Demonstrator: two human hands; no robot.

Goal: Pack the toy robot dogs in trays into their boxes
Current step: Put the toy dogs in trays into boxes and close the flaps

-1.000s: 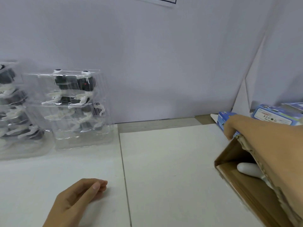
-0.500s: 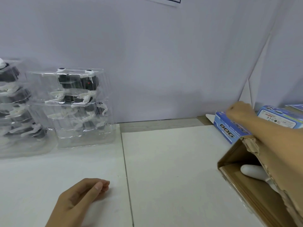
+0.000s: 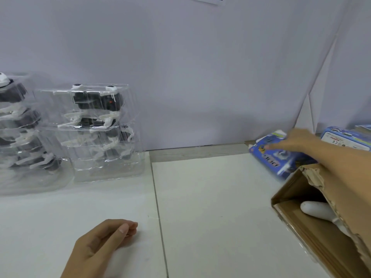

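Note:
Two stacks of clear plastic trays with black-and-white toy robot dogs stand at the back left, one [image 3: 100, 125] beside the other [image 3: 22, 137]. A blue printed toy box [image 3: 281, 160] lies at the back right, tilted with its large face showing and blurred. My right hand [image 3: 293, 141] reaches over a cardboard carton and holds this box at its far end, fingers laid across its face. My left hand [image 3: 104, 239] rests on the table at the front, loosely curled, holding nothing.
A brown cardboard carton [image 3: 301, 233] with a torn flap lies open at the right, a white rounded object [image 3: 317, 212] inside it. Another blue box [image 3: 345, 137] sits behind my right arm. White sheets [image 3: 210, 207] cover the table; a grey wall stands behind.
My right hand has opened out over the blue box and the box has turned and shifted toward me, showing its printed face. My left hand stays in place.

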